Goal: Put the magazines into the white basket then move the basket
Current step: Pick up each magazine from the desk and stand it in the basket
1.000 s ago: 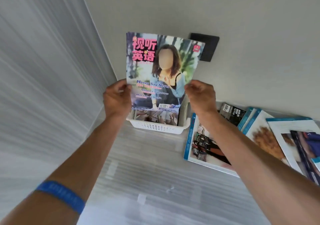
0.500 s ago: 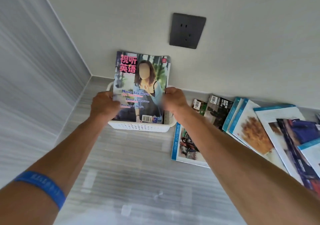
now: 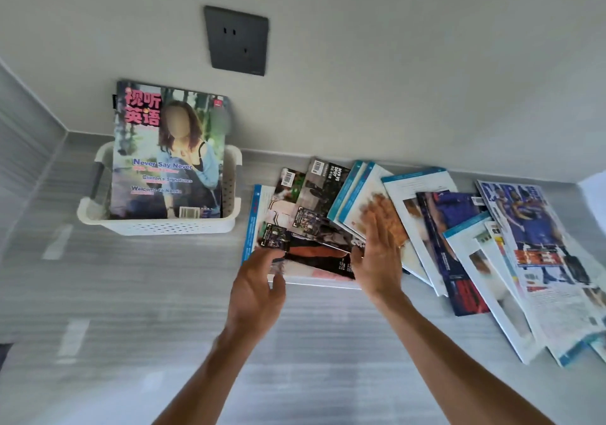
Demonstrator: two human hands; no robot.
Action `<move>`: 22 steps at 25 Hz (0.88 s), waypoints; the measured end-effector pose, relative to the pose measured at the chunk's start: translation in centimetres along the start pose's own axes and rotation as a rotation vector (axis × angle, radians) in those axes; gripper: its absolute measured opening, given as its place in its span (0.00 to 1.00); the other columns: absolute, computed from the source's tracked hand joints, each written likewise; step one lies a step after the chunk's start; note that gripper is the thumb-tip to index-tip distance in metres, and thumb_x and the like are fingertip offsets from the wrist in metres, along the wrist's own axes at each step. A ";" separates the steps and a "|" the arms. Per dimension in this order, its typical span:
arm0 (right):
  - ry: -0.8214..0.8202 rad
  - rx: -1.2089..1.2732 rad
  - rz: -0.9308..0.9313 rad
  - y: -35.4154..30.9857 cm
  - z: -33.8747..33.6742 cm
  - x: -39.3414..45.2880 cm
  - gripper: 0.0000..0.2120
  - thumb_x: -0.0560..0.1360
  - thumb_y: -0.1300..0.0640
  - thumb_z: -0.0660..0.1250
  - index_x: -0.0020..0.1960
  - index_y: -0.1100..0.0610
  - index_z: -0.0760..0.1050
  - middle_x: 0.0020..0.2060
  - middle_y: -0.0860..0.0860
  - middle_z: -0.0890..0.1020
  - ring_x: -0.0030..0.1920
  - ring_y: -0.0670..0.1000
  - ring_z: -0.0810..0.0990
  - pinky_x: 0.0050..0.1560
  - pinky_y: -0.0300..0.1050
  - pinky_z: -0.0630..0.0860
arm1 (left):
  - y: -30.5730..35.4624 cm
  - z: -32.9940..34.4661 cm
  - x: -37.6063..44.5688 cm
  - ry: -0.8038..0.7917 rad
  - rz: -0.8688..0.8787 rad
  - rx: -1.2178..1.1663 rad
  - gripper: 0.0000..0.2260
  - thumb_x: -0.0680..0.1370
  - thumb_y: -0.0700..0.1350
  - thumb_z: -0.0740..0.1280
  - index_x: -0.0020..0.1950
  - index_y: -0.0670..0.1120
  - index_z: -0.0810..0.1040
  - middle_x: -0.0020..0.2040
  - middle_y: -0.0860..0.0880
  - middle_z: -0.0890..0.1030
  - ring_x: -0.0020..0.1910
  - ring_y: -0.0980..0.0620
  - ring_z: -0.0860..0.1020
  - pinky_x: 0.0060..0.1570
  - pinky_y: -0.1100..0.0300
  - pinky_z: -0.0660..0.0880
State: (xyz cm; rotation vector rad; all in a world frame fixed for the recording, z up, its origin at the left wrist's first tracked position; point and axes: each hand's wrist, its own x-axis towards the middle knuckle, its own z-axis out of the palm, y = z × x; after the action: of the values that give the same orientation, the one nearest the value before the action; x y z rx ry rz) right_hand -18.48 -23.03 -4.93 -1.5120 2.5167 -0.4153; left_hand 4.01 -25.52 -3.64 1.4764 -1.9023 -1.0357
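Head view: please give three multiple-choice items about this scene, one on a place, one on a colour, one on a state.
1. Where does the basket stand?
A. left of the spread magazines
B. right of them
C. on top of them

2. What colour is the wall socket?
A. white
B. dark grey
C. red

3. How are the hands?
A. both grip one magazine
B. both open over the pile
C. both on the basket

Answers: 1 A, the basket sits toward the left corner. 2 B, the plate is dark grey. 3 B, the left hand and right hand hold nothing.
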 end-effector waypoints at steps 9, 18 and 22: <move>-0.078 -0.302 -0.186 4.4 -0.8 0.8 0.15 0.77 0.57 0.63 0.64 0.58 0.75 0.52 0.55 0.85 0.46 0.55 0.85 0.47 0.49 0.84 | 0.5 1.8 -1.5 -0.043 -0.067 0.065 0.15 0.75 0.34 0.67 0.59 0.46 0.80 0.58 0.50 0.82 0.59 0.51 0.79 0.57 0.64 0.71; -0.053 -0.235 -0.273 3.7 -1.1 -2.4 0.18 0.69 0.66 0.72 0.58 0.57 0.77 0.45 0.57 0.86 0.44 0.57 0.84 0.49 0.51 0.82 | 1.6 1.3 -2.0 0.090 0.071 0.047 0.16 0.73 0.34 0.66 0.60 0.45 0.78 0.57 0.47 0.82 0.58 0.49 0.78 0.58 0.45 0.76; -0.095 -0.137 -0.708 -2.6 -2.8 -5.2 0.20 0.69 0.58 0.76 0.59 0.50 0.77 0.48 0.50 0.87 0.49 0.54 0.85 0.51 0.50 0.80 | 3.9 -0.1 -1.4 -0.058 0.449 0.724 0.26 0.69 0.40 0.69 0.69 0.46 0.74 0.67 0.43 0.77 0.66 0.43 0.75 0.71 0.41 0.61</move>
State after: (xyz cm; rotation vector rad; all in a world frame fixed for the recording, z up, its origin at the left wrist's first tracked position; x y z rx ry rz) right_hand -14.69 -19.16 -1.38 -2.3901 1.8993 -0.2466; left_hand 2.23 -23.76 -0.32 1.2438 -2.6451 -0.1787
